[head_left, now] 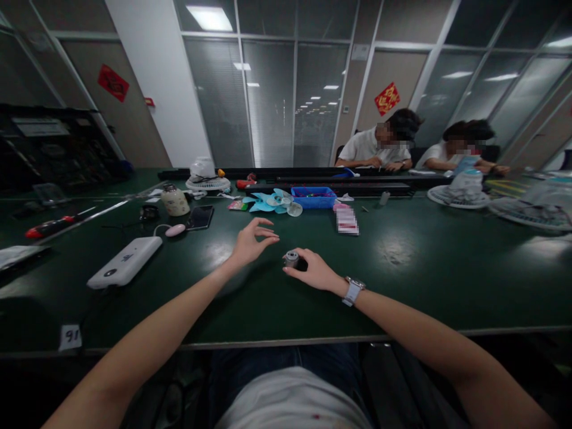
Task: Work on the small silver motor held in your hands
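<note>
My right hand (315, 271) rests on the dark green table (424, 268) and grips a small round metal part (292, 258), like a little motor, between thumb and fingers. My left hand (251, 241) hovers just left of it, thumb and forefinger pinched together, the other fingers raised; whether anything tiny sits in the pinch cannot be made out. A watch with a pale strap (353, 291) is on my right wrist.
A white flat device (124, 262) and pink mouse (174, 230) lie at left, a phone (199, 217) and jar (174, 201) behind. Light blue fan blades (270, 201) and a blue tray (313, 196) sit ahead. Two people sit across the table. Fan grilles (456, 193) lie at right.
</note>
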Tool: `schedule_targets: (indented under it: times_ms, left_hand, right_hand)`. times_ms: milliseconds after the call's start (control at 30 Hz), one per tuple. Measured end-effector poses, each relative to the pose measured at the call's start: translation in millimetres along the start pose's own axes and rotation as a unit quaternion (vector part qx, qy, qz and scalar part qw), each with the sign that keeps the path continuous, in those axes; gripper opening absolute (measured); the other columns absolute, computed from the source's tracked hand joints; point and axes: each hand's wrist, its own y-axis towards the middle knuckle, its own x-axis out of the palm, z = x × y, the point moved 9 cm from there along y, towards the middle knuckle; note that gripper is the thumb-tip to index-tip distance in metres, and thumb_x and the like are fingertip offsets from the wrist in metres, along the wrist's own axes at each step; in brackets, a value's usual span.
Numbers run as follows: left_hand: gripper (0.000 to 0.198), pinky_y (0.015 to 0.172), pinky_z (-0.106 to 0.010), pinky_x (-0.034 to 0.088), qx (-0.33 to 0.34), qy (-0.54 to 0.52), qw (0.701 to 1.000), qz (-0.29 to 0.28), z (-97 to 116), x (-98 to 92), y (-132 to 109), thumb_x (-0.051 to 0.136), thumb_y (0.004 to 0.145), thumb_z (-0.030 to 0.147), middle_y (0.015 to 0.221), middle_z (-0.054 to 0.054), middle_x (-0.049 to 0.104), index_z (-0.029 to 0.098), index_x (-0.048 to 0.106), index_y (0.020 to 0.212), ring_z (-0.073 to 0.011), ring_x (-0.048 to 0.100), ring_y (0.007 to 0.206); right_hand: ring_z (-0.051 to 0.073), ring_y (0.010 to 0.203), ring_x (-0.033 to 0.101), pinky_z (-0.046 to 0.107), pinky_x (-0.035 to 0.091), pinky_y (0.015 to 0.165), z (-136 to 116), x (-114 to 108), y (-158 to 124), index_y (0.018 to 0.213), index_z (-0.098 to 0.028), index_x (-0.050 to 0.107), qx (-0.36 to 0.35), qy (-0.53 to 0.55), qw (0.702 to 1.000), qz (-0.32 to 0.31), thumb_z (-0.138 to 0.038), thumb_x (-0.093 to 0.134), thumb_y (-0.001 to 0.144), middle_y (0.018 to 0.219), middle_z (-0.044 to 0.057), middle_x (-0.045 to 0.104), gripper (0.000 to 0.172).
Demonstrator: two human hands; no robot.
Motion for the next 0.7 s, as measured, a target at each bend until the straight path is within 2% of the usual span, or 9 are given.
schedule_targets:
  times_ms: [100,167,367,567,700]
  left_hand:
    - [0.037,0.09,-0.04,0.054,0.022,-0.053,0.997,-0.049,32,23.0,-11,0.072,0.078,0.032,0.091,-0.005,0.077,0.022,0.054,0.109,-0.0241,0.073,0.092]
    - [0.033,0.088,-0.039,0.055,0.01,-0.072,0.995,-0.067,38,31.1,-17,0.071,0.079,0.029,0.091,-0.005,0.077,0.022,0.055,0.107,-0.0246,0.074,0.092]
    - [0.027,0.082,-0.039,0.057,-0.027,-0.119,0.987,-0.103,33,36.4,-22,0.072,0.077,0.028,0.091,-0.007,0.077,0.019,0.057,0.098,-0.0253,0.074,0.088]
    - [0.027,0.082,-0.038,0.058,-0.022,-0.104,0.991,-0.086,36,37.3,-25,0.074,0.076,0.031,0.088,-0.006,0.076,0.019,0.059,0.096,-0.0253,0.074,0.089]
    - [0.029,0.081,-0.038,0.057,-0.019,-0.104,0.992,-0.066,36,37.0,-26,0.073,0.076,0.033,0.089,-0.006,0.076,0.019,0.055,0.095,-0.0247,0.074,0.089]
  right_hand:
    - [0.021,0.088,0.059,0.034,0.045,0.078,2,1,1,0.107,-0.017,0.062,-0.001,-0.007,1.0,0.007,-0.037,0.068,0.083,0.097,0.007,0.065,0.032]
    - [0.021,0.085,0.058,0.032,0.045,0.075,5,1,1,0.106,-0.017,0.062,0.009,-0.014,1.0,0.012,-0.035,0.07,0.082,0.094,0.006,0.064,0.031]
    - [0.019,0.083,0.057,0.031,0.043,0.074,2,2,1,0.104,-0.018,0.062,-0.009,-0.016,1.0,0.01,-0.035,0.068,0.083,0.092,0.005,0.064,0.027]
    - [0.02,0.084,0.058,0.032,0.044,0.074,4,2,0,0.103,-0.017,0.062,-0.011,-0.008,1.0,0.01,-0.036,0.067,0.083,0.095,0.006,0.064,0.028]
    - [0.02,0.084,0.058,0.032,0.044,0.074,6,3,1,0.104,-0.017,0.062,-0.006,-0.009,1.0,0.012,-0.037,0.068,0.083,0.094,0.006,0.064,0.029]
